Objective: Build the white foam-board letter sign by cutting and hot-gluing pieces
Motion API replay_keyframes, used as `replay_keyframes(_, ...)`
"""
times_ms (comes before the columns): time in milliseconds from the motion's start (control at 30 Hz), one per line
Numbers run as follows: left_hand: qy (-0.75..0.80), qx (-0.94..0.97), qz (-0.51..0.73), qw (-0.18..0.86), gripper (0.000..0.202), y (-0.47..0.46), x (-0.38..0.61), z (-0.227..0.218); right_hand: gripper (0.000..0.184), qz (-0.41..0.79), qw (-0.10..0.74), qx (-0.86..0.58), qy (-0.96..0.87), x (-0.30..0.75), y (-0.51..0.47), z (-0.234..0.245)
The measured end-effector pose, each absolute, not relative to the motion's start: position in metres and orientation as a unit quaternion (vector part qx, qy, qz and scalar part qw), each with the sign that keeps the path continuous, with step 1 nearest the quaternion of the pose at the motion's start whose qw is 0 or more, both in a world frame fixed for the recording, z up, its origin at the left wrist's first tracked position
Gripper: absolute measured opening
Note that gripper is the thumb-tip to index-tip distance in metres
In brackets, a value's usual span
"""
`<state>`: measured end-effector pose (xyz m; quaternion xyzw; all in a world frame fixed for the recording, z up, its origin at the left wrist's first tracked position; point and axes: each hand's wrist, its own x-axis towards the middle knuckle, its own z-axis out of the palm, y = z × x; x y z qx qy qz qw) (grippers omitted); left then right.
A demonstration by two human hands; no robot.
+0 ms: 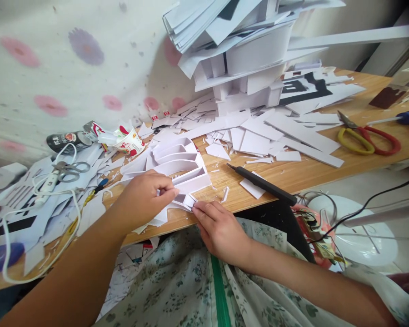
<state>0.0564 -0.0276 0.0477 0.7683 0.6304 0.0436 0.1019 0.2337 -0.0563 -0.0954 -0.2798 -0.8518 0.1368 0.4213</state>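
Observation:
A white foam-board model part [191, 181] with several upright curved walls lies at the front edge of the wooden table. My left hand [146, 200] is over its near left side, with the fingers curled in and the thumb pointing right. What those fingers hold, if anything, is hidden. My right hand [221, 227] pinches the right end of a small white board piece [184, 200] at the near edge of the part. Right of the part lies a slim black pen-shaped tool [262, 184], partly over a white scrap.
Behind stands a tall stacked white model [248, 59] among board scraps. Scissors with red and yellow handles [370, 141] lie at right. At left are grey scissors [70, 172], a white cord [77, 204], a dark can [68, 141] and a paper cup [131, 141].

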Motion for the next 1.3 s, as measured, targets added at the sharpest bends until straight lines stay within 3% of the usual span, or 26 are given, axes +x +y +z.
replay_keyframes(100, 0.578, 0.807, 0.066, 0.103, 0.016, -0.034, 0.046, 0.046, 0.035, 0.155, 0.431, -0.278, -0.844, 0.235, -0.057, -0.095)
replay_keyframes(267, 0.513, 0.854, 0.039, 0.078, 0.04, -0.035, 0.043, 0.028, 0.037, 0.171, 0.44, -0.285, -0.834, 0.237, -0.059, -0.094)
replay_keyframes(700, 0.507, 0.858, 0.028, 0.076, 0.022, -0.029, 0.053, 0.02, 0.038, 0.169, 0.433, -0.284, -0.839, 0.236, -0.057, -0.093)
replay_keyframes(833, 0.51, 0.857, 0.031, 0.072, 0.019, -0.031, 0.053, 0.021, 0.039, 0.227, 0.465, -0.262, -0.815, 0.243, -0.063, -0.09)
replay_keyframes(967, 0.508, 0.859, 0.056, 0.043, 0.032, -0.038, 0.048, 0.016, 0.037, 0.25, 0.494, -0.234, -0.799, 0.258, -0.072, -0.081)
replay_keyframes(1100, 0.506, 0.855, 0.112, -0.002, 0.057, -0.048, 0.041, 0.01, 0.034, 0.237, 0.476, -0.248, -0.81, 0.269, -0.074, -0.076)
replay_keyframes(1300, 0.524, 0.828, 0.184, -0.077, 0.033, -0.066, 0.036, 0.003, 0.046, 0.187, 0.351, -0.301, -0.867, 0.258, -0.064, -0.067)
